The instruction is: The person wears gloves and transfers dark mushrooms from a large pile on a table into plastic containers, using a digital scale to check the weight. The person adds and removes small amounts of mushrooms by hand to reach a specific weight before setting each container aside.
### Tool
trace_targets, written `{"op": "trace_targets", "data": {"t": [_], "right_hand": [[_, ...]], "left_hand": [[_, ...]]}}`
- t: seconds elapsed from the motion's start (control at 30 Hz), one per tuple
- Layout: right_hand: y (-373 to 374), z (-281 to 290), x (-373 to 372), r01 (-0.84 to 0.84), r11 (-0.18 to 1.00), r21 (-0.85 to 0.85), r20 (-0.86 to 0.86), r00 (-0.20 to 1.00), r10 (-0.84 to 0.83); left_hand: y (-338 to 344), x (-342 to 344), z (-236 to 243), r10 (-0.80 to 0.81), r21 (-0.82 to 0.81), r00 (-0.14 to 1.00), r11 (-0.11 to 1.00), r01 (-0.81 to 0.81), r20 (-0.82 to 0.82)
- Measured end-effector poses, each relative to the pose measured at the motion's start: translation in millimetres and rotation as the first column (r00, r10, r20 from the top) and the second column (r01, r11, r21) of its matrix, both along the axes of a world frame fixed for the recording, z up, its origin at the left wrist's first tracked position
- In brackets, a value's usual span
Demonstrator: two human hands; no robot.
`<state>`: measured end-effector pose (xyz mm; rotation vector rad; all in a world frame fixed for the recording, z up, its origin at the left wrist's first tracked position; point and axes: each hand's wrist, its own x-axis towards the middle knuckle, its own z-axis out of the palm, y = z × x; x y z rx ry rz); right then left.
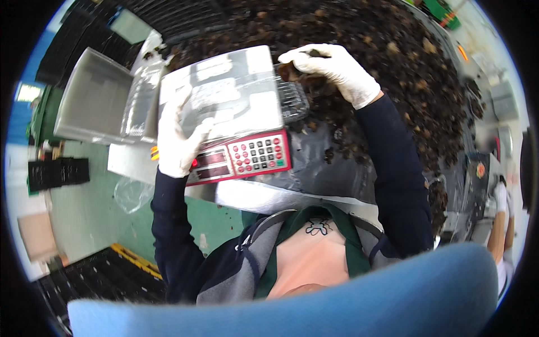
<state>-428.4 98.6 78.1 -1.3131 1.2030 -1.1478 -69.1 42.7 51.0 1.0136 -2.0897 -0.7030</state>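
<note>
A digital scale (258, 153) with a red-rimmed keypad stands in front of me, its broad silver pan (255, 73) partly glossy with glare. My left hand (178, 137), in a white glove, lies over the pan's left front corner, thumb and fingers apart. Beyond the pan's right side, my white-gloved right hand (334, 68) is closed with curled fingers on dark brown crinkled pieces (289, 73). Just below that hand is a black plastic tray (293, 101), partly hidden by the pan. What lies inside the right hand's palm is hidden.
A large heap of dark brown crinkled pieces (393, 73) covers the table's far and right parts. Left of the scale stand a grey bin (92, 101) and stacked clear trays (143, 101). Black crates (101, 278) sit lower left. Another person's arm (498, 230) shows at right.
</note>
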Motion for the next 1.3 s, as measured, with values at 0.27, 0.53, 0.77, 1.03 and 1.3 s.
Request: {"op": "trace_targets", "data": {"t": [0.27,0.53,0.77,1.03,1.3], "right_hand": [[-50.8,-48.7,124.0,-0.423,0.75,-0.509,-0.747,0.649,-0.14],[-5.9,-50.7,107.6,-0.144,0.835,-0.531,-0.735,0.569,-0.37],[15.7,-16.3,55.8,-0.154,0.784,-0.602,-0.593,0.743,-0.31],[52.3,-113.7,-9.4,0.03,0.959,-0.281,-0.928,0.247,-0.279],[33.5,-143.1,-25.7,0.13,0.873,-0.469,-0.727,0.504,-0.466]], "left_hand": [[6.5,-32.4,3.3,-0.128,0.355,0.946,0.905,0.233,-0.297],[2.3,-38.1,-8.5,-0.059,0.01,0.996,0.998,0.058,0.062],[10.1,-28.2,-0.5,-0.008,0.046,0.984,0.999,0.0,0.176],[4.0,9.4,-7.1,0.153,0.037,0.927,0.988,-0.15,-0.343],[7.2,15.3,2.4,0.073,0.052,0.977,0.997,-0.063,-0.202]]}}
